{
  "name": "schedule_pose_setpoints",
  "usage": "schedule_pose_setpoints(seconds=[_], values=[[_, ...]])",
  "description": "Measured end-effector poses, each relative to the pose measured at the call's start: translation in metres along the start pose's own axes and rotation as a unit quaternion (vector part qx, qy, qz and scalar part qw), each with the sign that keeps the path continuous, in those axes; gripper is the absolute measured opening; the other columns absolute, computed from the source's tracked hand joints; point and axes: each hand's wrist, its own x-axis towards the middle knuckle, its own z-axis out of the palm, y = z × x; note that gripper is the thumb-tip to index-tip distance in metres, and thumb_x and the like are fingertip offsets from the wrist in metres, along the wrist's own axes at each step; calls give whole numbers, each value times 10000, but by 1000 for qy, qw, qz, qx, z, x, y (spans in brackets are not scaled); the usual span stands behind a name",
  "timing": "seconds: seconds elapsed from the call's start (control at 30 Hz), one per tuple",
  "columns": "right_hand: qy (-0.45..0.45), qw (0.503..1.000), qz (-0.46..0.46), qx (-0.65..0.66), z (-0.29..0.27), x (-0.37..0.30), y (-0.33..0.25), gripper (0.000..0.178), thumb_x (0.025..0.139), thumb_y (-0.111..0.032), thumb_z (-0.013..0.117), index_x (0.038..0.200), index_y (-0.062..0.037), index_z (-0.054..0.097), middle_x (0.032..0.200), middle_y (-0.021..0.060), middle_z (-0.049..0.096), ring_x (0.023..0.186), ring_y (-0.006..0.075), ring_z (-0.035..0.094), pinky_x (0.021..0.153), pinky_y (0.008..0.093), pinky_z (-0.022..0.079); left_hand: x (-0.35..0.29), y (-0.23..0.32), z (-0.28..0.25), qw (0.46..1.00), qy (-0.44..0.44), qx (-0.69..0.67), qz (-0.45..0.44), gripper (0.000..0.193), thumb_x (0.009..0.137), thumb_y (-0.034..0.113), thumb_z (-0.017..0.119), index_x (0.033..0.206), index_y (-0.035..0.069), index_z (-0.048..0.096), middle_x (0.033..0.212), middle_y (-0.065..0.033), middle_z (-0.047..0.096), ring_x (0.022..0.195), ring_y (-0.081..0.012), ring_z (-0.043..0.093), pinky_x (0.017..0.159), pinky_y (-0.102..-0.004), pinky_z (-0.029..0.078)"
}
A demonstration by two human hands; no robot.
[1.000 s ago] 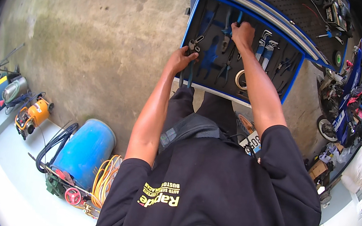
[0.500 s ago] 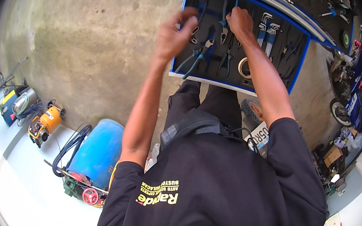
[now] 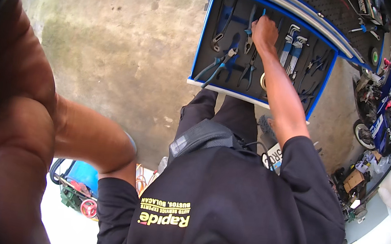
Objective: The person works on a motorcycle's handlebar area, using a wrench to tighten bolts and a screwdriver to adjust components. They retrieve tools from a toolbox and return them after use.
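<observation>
My right hand point(image 3: 265, 32) reaches into an open tool drawer point(image 3: 197, 45) with its fingers closed at a pair of pliers point(image 3: 248, 44). A blue handle tip pokes out above the fist, and the plier jaws show beside it. Close to the camera, at the far left, my left hand point(image 3: 21, 114) looms large; its fingers run out of sight, so what they do is hidden. Lying near the right hand are blue-handled cutting pliers point(image 3: 223, 62), dark long-nose pliers point(image 3: 248, 73) and water-pump pliers point(image 3: 221, 34). Hex key sets point(image 3: 291, 50) sit to the right; my forearm partly covers a tape roll point(image 3: 263, 81).
Beyond the drawer is the workbench top point(image 3: 318, 12), with a wrench point(image 3: 365, 30) on it. A blue motorcycle point(image 3: 382, 112) and clutter stand at the right. A blue drum point(image 3: 83, 176) shows at lower left, beside concrete floor point(image 3: 130, 54).
My left hand has left the drawer's left side and swung up close to the camera. My right hand stays at the pliers. The whole view has shifted slightly.
</observation>
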Motion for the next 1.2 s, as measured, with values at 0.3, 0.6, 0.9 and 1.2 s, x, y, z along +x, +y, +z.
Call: schedule_pose_setpoints(seconds=[0.3, 0.6, 0.9, 1.2], values=[[42, 996, 46, 56, 12, -7, -1, 386, 910, -393, 766, 1218, -190, 654, 1303, 214, 576, 1071, 420, 686, 900, 528, 583, -2, -20, 6, 993, 103, 65, 5, 364, 1028, 225, 579, 1350, 62, 624, 1300, -83, 658, 1211, -234, 614, 1007, -388, 500], [-11, 996, 69, 49, 1, -2, -22, 417, 888, -273, 788, 1260, -200, 615, 1297, 172, 533, 1068, 400, 692, 851, 530, 581, -189, -239, -74, 701, -106, 577, -405, 324, 912, 234, 744, 1198, 85, 710, 1184, -150, 701, 1122, -351, 672, 922, -442, 557], [-20, 997, 44, 58, 7, 10, 27, 473, 922, -463, 762, 1176, -93, 615, 1203, 211, 645, 1068, 362, 707, 846, 498, 581, -213, -325, -81, 535, -219, 696, -426, 489, 811, 392, 843, 1187, 105, 721, 1182, -139, 723, 1160, -339, 684, 906, -445, 584], [-211, 968, 136, -13, -12, 40, 21, 551, 964, -519, 707, 755, -9, 711, 665, 93, 729, 631, 243, 740, 690, 438, 589, -245, -308, -109, 372, -291, 551, -688, 753, 734, 789, 755, 1064, 114, 791, 1049, -76, 788, 1060, -288, 746, 900, -461, 557]])
